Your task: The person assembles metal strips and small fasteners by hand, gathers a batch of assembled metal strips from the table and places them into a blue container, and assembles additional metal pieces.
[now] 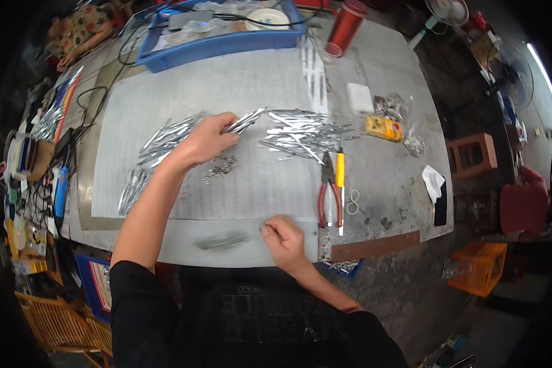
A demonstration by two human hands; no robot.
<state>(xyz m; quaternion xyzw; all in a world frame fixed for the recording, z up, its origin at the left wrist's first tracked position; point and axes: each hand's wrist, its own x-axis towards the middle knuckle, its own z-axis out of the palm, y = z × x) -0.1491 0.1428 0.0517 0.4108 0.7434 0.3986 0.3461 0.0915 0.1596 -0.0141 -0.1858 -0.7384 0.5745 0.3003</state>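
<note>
My left hand (pixel 211 138) is closed round a small bunch of thin silvery metal strips (pixel 249 119), their ends sticking out to the right. Below that hand and to its left, a long pile of similar strips (pixel 168 140) lies on a white sheet (pixel 227 80). Another pile of strips (pixel 306 132) is just right of the held bunch. Small metal pieces (pixel 221 168) form a little heap under my left hand. Near the table's front edge, my right hand (pixel 284 241) is closed with fingers curled; whatever it may hold is hidden. A dark smudge (pixel 222 241) marks the surface beside it.
Red-handled pliers (pixel 329 190), a yellow-handled tool (pixel 340 170) and small scissors (pixel 353 202) lie right of centre. Behind stand a blue tray (pixel 221 44) and a red cylinder (pixel 346 27). A yellow packet (pixel 383 128) and phone (pixel 440 208) are farther right. Another person (pixel 83 34) sits far left.
</note>
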